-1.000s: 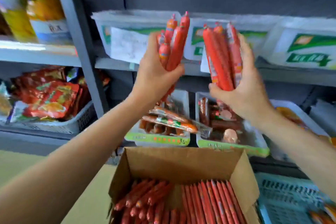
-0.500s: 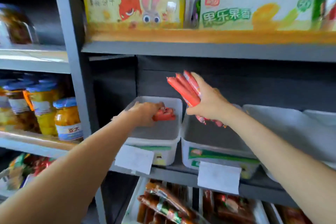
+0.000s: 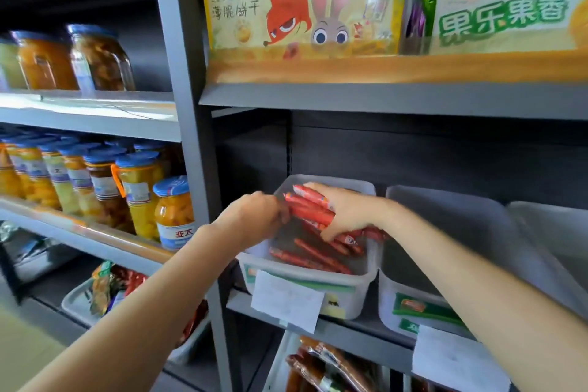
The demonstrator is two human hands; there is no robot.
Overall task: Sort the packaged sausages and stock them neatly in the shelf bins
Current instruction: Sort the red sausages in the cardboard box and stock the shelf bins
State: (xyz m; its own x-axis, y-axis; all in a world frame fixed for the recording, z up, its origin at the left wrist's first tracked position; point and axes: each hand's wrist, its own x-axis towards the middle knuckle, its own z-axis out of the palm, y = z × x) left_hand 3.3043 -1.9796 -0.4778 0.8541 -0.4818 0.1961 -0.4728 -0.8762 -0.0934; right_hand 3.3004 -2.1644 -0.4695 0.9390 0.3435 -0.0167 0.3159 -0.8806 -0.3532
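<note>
A clear plastic bin [image 3: 361, 280] sits on the middle shelf with several red sausages [image 3: 313, 256] lying loose on its floor. My right hand [image 3: 346, 213] reaches into this bin and grips a bundle of red sausages [image 3: 313, 212], which slants just above the loose ones. My left hand [image 3: 254, 216] is at the bin's left wall. Its fingers are curled at the bundle's left end, and its fingertips are hidden behind its back.
A second clear bin [image 3: 410, 299] stands to the right, with paper labels [image 3: 286, 299] hanging off the shelf edge. Fruit jars [image 3: 173, 210] fill the left shelves and snack boxes [image 3: 302, 9] the top shelf. Below, trays hold packaged sausages [image 3: 327, 366].
My left hand left its sausages in the left bin and rose to the bundle's end. My right hand carried its bundle leftward from over the second bin down into the left bin.
</note>
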